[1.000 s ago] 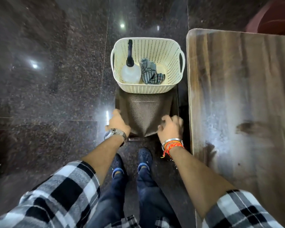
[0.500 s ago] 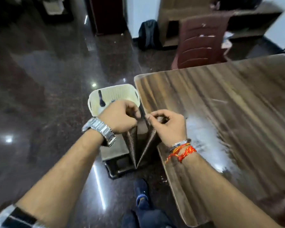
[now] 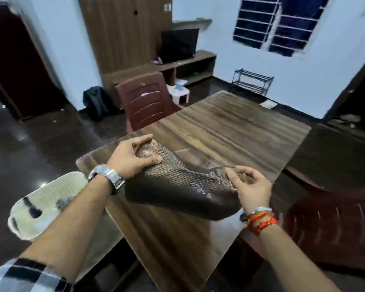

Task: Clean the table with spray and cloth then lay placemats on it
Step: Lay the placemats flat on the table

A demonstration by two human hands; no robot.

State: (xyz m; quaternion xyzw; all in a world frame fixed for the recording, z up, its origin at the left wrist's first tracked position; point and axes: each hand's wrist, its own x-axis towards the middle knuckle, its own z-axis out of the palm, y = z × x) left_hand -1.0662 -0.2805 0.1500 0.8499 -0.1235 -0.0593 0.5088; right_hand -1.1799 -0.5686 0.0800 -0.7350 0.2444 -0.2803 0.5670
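Head view. Both hands hold one woven brown placemat above the near left part of the wooden tabletop. The placemat sags in a curve between the two hands; its underside faces the camera at the lower edge. Whether more than one mat is stacked in the bundle cannot be told.

Left hand: the grip is closed on the placemat's far left corner, thumb on top of the weave, fingers wrapped around the edge. A metal wristwatch sits on this wrist, and a black-and-white checked sleeve shows at 7 o'clock in the frame.

Right hand: the grip is closed on the placemat's right edge, which is pinched between thumb and fingertips. Red and orange thread bands and a metal bangle circle this wrist.

At 8 o'clock from the placemat, beyond the tabletop's left edge, a cream perforated basket sits lower down. A spray bottle with a dark head lies inside it; a cloth beside the bottle is blurred.

At 11 o'clock, a maroon plastic chair stands at the tabletop's far left side. At 3 o'clock, a second maroon chair stands at the right side.
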